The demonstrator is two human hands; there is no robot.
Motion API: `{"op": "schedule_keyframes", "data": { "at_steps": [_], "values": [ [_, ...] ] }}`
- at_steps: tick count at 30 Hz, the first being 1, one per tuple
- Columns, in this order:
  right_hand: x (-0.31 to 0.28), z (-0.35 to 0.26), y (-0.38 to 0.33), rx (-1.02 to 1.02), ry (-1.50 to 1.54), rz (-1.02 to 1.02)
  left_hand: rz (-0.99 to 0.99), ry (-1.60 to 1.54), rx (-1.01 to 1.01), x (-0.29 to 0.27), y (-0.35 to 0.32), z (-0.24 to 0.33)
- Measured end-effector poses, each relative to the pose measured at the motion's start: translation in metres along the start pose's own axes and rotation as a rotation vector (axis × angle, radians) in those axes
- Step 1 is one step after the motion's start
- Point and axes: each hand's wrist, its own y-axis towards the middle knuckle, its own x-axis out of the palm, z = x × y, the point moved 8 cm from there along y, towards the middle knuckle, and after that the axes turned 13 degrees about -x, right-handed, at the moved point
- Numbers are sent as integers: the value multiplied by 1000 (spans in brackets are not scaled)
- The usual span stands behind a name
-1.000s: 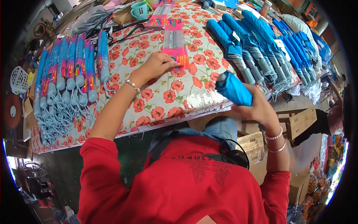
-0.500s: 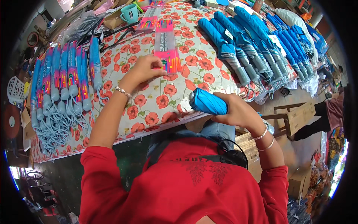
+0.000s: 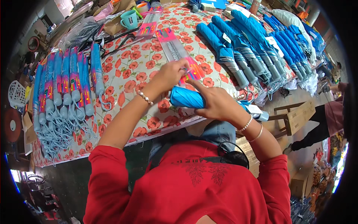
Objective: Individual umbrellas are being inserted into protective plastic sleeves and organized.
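1. Left hand (image 3: 169, 77): thumb and forefinger pinch the near end of the sleeve (image 3: 173, 50), at the umbrella's 12 o'clock. A light pinch should spare the film creases.
2. Right hand (image 3: 220, 102): wrapped around the umbrella (image 3: 186, 98), top toward 9 o'clock, handle (image 3: 263, 116) toward 4. Firm fingers should hold the folds tight.
3. Its forefinger points toward the sleeve; I cannot tell whether they touch.
4. Best leave the tag (image 3: 254, 109), near the handle, unbent.

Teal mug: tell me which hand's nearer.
Left. The left hand is below and right of the mug in the picture; the right hand, on the umbrella, is farther both ways.
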Motion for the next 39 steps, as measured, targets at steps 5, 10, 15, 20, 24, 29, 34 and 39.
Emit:
{"op": "schedule_keyframes", "data": {
  "at_steps": [5,10,15,20,24,29,34,39],
  "values": [
    [-1,17,9,1,-147,-11,-184,50,177,14,2,-5],
    [13,40,10,34,-128,-72,-389,-133,-100,16,3,-21],
    [15,42,14,39,-70,-114,-325,-5,-178,3,11,-24],
    [13,49,10,57,17,-64,-263,-70,-189,0,13,-35],
    [1,45,4,77,8,-30,-328,-125,-231,-3,8,-29],
    [-11,15,8,-34,-9,-12,-427,-129,-294,-3,4,-25],
    [-1,4,16,-65,-18,-106,-438,-85,-322,1,7,-21],
    [6,6,23,-53,-90,-157,-466,-50,-254,6,6,-15]
  ]
}}
